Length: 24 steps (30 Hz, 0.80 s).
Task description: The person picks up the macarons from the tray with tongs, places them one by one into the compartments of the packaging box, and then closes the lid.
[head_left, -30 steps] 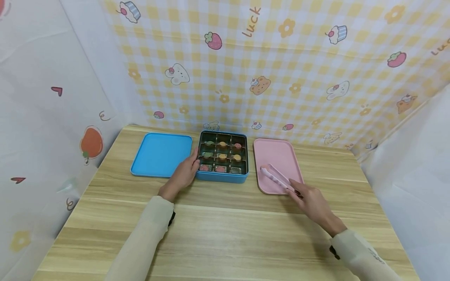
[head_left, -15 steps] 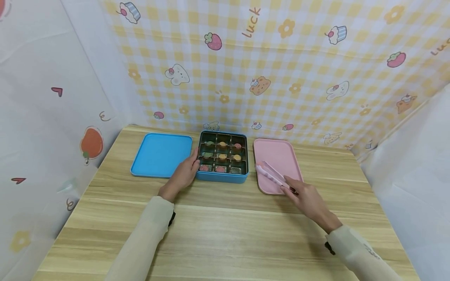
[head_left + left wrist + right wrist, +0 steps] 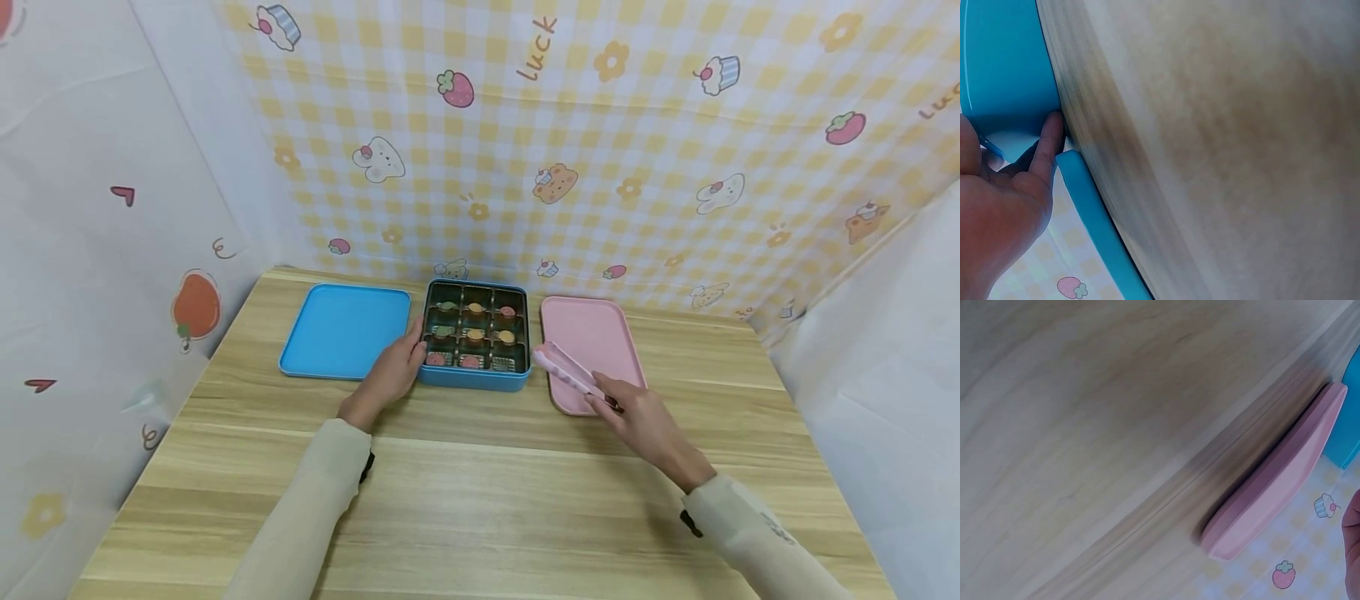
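Observation:
The blue tin stands open in the middle of the table, with a divided dark tray inside. Round green, yellow and red cookies lie in its compartments; the front right one shows only its ribbed bottom. My left hand holds the tin at its left front corner; in the left wrist view a finger presses against the wall. My right hand grips pink tongs, tips just right of the tin. A small pinkish thing seems to sit between the tips, too small to tell.
A pink tray lies right of the tin, under the tongs. To the left, the blue lid lies flat near my left hand. A patterned cloth wall closes off the table's back.
My right hand has carried the tongs left, from over the pink tray to the tin's right edge. The left hand and the tin have stayed put.

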Each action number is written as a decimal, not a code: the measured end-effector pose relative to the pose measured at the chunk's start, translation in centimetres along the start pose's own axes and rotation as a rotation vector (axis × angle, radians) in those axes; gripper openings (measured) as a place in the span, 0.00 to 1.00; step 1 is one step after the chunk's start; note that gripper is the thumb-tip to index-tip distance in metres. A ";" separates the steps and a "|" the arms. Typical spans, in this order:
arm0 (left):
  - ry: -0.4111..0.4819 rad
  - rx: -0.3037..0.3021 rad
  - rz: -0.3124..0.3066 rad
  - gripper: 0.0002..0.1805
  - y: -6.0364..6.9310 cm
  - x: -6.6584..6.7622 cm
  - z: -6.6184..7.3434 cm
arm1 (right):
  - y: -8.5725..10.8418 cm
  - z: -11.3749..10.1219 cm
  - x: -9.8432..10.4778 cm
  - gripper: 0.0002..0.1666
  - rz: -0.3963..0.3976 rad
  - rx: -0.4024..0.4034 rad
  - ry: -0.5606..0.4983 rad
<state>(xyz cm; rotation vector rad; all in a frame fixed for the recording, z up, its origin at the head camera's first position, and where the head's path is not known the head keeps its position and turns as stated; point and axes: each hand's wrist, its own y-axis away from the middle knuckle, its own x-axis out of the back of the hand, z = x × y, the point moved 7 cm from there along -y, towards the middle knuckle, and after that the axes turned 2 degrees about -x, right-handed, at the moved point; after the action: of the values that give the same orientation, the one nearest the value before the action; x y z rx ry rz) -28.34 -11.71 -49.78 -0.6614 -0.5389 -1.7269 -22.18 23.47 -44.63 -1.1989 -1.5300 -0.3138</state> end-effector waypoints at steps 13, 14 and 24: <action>0.008 0.001 -0.002 0.32 0.0 -0.1 -0.1 | -1.0 -0.9 -1.1 0.25 -0.050 -0.018 -0.021; 0.008 0.000 -0.002 0.32 0.0 -0.1 -0.1 | -1.0 -1.0 -1.2 0.25 -0.050 -0.017 -0.017; 0.002 -0.011 0.003 0.32 0.1 -0.1 -0.1 | -1.4 -1.5 -1.5 0.25 -0.038 -0.011 -0.020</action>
<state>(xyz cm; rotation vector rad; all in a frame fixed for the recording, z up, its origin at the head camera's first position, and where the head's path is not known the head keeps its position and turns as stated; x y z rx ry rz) -28.27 -11.73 -49.86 -0.6679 -0.5273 -1.7286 -22.65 20.92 -44.85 -1.1856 -1.5723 -0.3364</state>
